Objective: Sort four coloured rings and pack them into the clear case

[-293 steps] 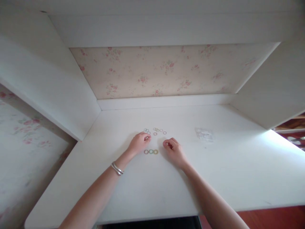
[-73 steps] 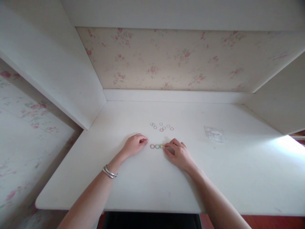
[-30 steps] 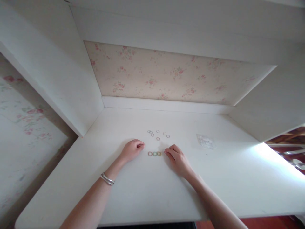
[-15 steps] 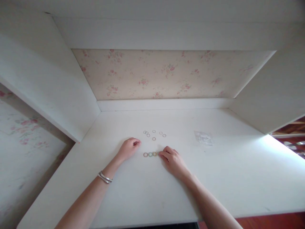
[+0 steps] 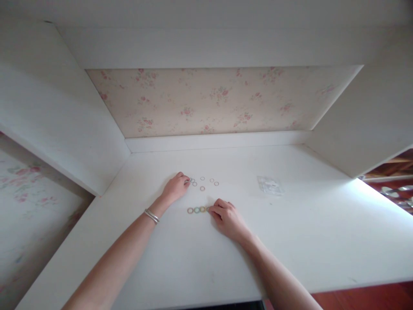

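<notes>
Several small coloured rings [image 5: 202, 183] lie scattered on the white desk [image 5: 206, 254]. In front of them a short row of rings [image 5: 196, 210] lies side by side. My left hand [image 5: 174, 188], a silver bangle on its wrist, reaches to the left end of the scattered rings with fingers curled and pinched at a ring there. My right hand [image 5: 225, 216] rests on the desk, fingers curled, its fingertips touching the right end of the row and covering a ring there.
A small clear plastic bag [image 5: 269, 185] lies on the desk to the right. White side panels [image 5: 64, 116] and a floral back wall [image 5: 209, 103] enclose the desk under a white shelf. The desk's front edge runs near the bottom of the view.
My left hand has moved forward from beside the row to the left end of the scattered rings. My right hand stays at the right end of the row.
</notes>
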Tool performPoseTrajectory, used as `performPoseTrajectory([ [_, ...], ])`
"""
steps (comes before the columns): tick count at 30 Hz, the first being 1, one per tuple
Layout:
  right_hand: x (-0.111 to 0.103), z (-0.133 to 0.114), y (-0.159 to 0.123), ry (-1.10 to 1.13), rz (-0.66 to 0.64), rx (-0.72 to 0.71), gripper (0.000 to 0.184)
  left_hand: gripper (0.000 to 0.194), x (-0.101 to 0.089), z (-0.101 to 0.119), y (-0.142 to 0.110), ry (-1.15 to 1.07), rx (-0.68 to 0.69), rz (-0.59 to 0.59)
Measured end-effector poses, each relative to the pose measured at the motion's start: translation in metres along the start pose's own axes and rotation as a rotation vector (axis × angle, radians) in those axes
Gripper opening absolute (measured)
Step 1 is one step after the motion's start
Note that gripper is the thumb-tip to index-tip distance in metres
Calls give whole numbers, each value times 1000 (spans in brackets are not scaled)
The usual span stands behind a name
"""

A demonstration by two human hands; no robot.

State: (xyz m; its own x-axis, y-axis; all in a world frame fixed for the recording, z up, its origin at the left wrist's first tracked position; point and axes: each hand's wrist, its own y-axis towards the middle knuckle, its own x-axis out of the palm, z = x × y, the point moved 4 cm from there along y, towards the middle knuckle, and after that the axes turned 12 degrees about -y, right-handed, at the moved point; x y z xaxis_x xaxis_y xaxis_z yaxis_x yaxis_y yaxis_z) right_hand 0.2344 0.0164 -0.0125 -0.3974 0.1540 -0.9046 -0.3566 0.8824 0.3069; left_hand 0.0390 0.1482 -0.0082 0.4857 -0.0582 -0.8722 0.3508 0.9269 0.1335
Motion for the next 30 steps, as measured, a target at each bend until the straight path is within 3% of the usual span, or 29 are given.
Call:
performPoseTrajectory([
  [8, -2, 2, 0, 92, 26, 38, 21, 22, 3, 4, -2, -1, -3, -42],
  [15, -7, 21, 2, 273, 157, 292, 23, 20, -8, 7, -12, -13, -7, -20],
  [19, -10, 26, 4, 302, 182, 366, 24, 20, -22, 34, -35, -21, 59, 41],
  [21, -11, 27, 4, 318, 187, 384, 25, 19, -22, 54, -50, -69, 111, 13],
  [26, -11, 28, 4, 335, 200, 398, 25, 18, -8, 95, -77, -131, 291, -76],
  [30, -9, 29, 4, 344, 203, 392, 25, 16, 2, 107, -80, -73, 351, -96],
])
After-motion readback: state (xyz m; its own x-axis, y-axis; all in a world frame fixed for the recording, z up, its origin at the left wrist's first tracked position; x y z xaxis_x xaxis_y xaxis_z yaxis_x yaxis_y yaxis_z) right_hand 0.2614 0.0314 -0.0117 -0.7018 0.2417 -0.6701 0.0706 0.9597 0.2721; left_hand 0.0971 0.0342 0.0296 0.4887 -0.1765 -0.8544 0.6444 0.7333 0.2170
